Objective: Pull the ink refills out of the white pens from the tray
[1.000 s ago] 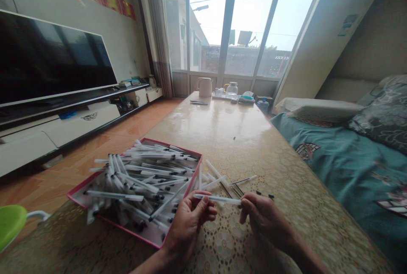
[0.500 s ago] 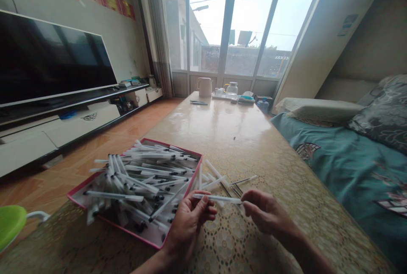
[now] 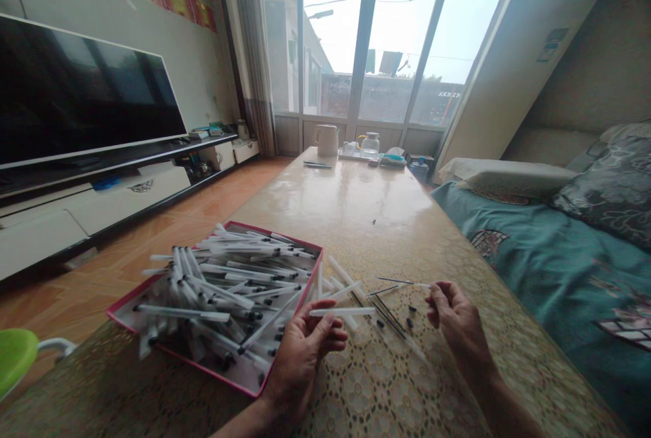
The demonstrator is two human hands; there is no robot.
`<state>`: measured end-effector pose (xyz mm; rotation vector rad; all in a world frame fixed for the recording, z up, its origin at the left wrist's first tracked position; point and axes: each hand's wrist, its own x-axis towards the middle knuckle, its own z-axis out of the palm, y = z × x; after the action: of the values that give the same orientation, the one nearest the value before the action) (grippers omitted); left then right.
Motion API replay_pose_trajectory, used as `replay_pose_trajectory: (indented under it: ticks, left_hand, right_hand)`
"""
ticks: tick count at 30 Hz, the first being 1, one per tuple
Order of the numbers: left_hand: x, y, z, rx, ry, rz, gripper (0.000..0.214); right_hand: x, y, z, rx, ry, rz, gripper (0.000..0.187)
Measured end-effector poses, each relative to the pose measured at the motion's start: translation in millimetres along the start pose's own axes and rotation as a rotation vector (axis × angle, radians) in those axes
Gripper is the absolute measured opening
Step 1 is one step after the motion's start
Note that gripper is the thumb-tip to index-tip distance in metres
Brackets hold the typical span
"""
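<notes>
My left hand (image 3: pixel 310 340) pinches a white translucent pen barrel (image 3: pixel 350 312) between thumb and fingers, just right of the box. Farther right, my right hand (image 3: pixel 452 309) grips the pale end of a thin pen refill (image 3: pixel 401 281), its dark tip pointing left. On the table between the hands lie several loose refills (image 3: pixel 389 316), small black caps or plugs (image 3: pixel 409 323) and white barrels (image 3: pixel 343 272). A pink-rimmed box (image 3: pixel 213 371) at the left is heaped with white pens (image 3: pixel 239 268) that have black ends.
The long patterned table (image 3: pixel 366 390) reaches toward the window. At its far end stand a beige kettle (image 3: pixel 326 140), a glass pot (image 3: pixel 370 145) and a tissue pack (image 3: pixel 393 158). A teal-covered sofa (image 3: pixel 529 255) borders the right side; a green stool (image 3: pixel 17 360) is at lower left.
My right hand has moved right, away from the barrel, drawing the refill out of it. My left hand stays in place with the barrel. Small black pieces on the table are now uncovered.
</notes>
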<state>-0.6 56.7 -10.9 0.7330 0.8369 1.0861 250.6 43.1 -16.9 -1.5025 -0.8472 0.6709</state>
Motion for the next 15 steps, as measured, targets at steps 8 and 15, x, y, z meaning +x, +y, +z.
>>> replay_pose_trajectory:
  ticks: [8,15]
  left_hand:
    - [-8.0,3.7,7.2,0.150,-0.061,0.132,0.062]
    - [-47.5,23.2,15.3,0.647,-0.370,0.268,0.032]
  right_hand:
    - [-8.2,-5.0,19.7,-0.239,-0.212,-0.131,0.041]
    - [-6.7,-3.4,10.4,-0.287,-0.226,-0.183,0.039]
